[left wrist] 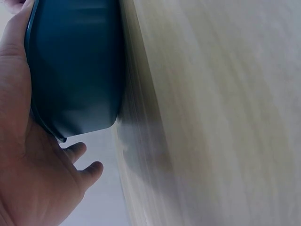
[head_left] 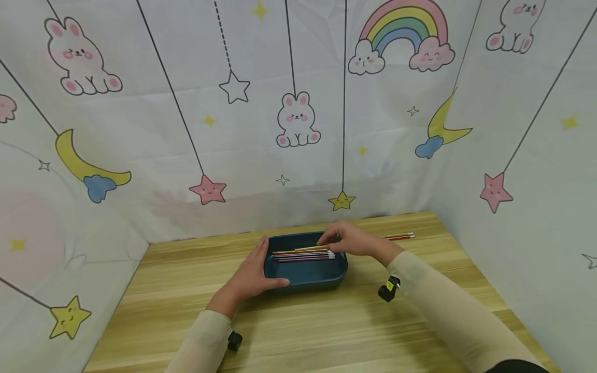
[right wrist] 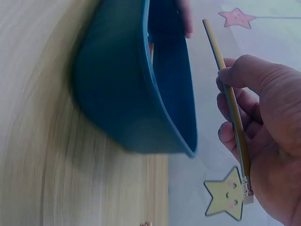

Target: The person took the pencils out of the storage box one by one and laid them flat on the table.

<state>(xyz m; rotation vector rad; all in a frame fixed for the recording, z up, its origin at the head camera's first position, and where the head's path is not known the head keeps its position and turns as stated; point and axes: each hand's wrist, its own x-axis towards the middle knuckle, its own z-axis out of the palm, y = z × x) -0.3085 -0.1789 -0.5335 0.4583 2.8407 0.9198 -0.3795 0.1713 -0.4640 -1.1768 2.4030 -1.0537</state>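
A dark teal rectangular tray point(head_left: 308, 274) stands on the table, with several pencils point(head_left: 303, 257) lying lengthwise inside, their white eraser ends to the right. My left hand point(head_left: 254, 269) rests against the tray's left end, thumb over the front rim and fingers extended along the side. In the left wrist view this hand point(left wrist: 37, 165) lies along the tray wall point(left wrist: 77, 66). Above the tray's right part, my right hand point(head_left: 347, 239) pinches a yellow pencil point(right wrist: 233, 108) between thumb and fingers. The right wrist view shows that pencil raised clear of the tray rim, its eraser end near the palm.
More pencils point(head_left: 404, 237), at least one red and one yellow, lie on the wood-grain table point(head_left: 186, 290) behind the right wrist. A white cloth backdrop point(head_left: 252, 155) with cartoon prints encloses the table at the back and sides.
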